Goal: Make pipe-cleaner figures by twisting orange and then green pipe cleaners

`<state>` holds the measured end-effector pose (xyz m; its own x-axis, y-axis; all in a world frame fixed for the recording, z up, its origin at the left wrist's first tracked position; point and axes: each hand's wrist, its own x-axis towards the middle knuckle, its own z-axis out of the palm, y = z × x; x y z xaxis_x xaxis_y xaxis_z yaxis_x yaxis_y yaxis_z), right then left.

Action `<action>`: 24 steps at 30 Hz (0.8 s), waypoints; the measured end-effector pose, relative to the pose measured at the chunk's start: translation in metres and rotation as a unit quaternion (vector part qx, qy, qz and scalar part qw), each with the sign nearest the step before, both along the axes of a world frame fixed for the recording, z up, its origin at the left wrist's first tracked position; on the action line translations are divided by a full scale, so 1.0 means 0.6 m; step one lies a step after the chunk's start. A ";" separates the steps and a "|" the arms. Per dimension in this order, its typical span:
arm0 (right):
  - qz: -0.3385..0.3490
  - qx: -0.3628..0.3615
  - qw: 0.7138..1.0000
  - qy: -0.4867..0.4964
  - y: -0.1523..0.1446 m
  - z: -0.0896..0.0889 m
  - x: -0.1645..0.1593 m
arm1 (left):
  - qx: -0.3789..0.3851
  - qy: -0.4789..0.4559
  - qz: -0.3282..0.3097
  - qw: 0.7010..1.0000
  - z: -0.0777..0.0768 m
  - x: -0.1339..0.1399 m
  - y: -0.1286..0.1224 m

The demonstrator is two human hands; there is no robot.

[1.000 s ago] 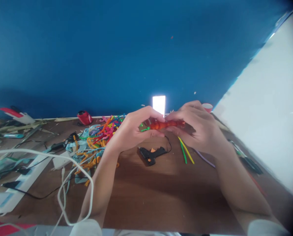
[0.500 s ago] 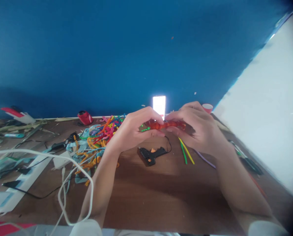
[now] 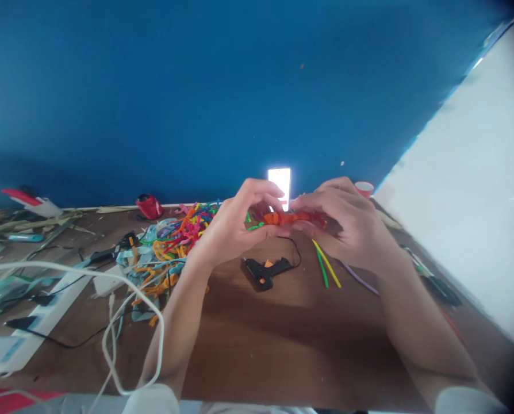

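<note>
A fuzzy orange-red twisted piece, seemingly of pipe cleaner (image 3: 274, 219), is held above the table between my hands. My right hand (image 3: 338, 213) pinches it with thumb and fingers, partly covering its right end. Around the left end is my left hand (image 3: 244, 221), its thumb along the lower edge and its upper fingers raised apart from the thumb. Below them on the table lies a black hot glue gun (image 3: 268, 272). A yellow pipe cleaner (image 3: 328, 265) and a green one (image 3: 321, 269) lie beneath my right hand.
A lit phone (image 3: 278, 183) stands at the wall. On the left are a heap of coloured pipe cleaners (image 3: 171, 244), a red object (image 3: 149, 207), a white power strip (image 3: 45, 322) and a looping white cable (image 3: 162, 339). Dark-handled tools (image 3: 440, 290) lie at the right edge.
My left fingers have lifted off the orange piece and spread from the thumb, showing more of its left end. My right hand has stayed almost still.
</note>
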<state>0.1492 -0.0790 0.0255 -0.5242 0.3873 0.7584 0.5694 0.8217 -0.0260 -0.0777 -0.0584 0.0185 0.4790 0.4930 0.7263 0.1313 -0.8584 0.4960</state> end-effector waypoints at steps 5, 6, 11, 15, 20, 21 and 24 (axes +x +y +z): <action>-0.002 -0.007 1.000 -0.002 0.000 0.000 -0.001 | 0.037 0.054 0.011 0.998 0.005 0.000 -0.001; -0.003 -0.008 1.000 -0.002 -0.001 0.000 -0.001 | 0.041 0.055 0.013 0.998 0.005 0.000 -0.001; -0.001 -0.005 1.000 0.006 0.000 0.001 -0.002 | 0.005 -0.022 -0.020 1.000 -0.008 0.002 0.002; 0.009 -0.007 1.000 0.009 0.000 0.002 -0.002 | 0.026 0.005 -0.007 1.000 -0.003 0.000 0.002; -0.010 -0.022 1.000 0.003 -0.003 0.003 -0.002 | 0.045 0.028 0.022 0.998 -0.001 0.001 -0.001; -0.009 -0.021 1.000 0.006 -0.004 0.003 -0.003 | 0.032 0.003 0.022 0.999 -0.005 0.002 0.000; 0.000 -0.016 1.000 0.015 -0.004 0.004 -0.004 | 0.013 -0.041 0.000 0.999 -0.013 0.004 0.001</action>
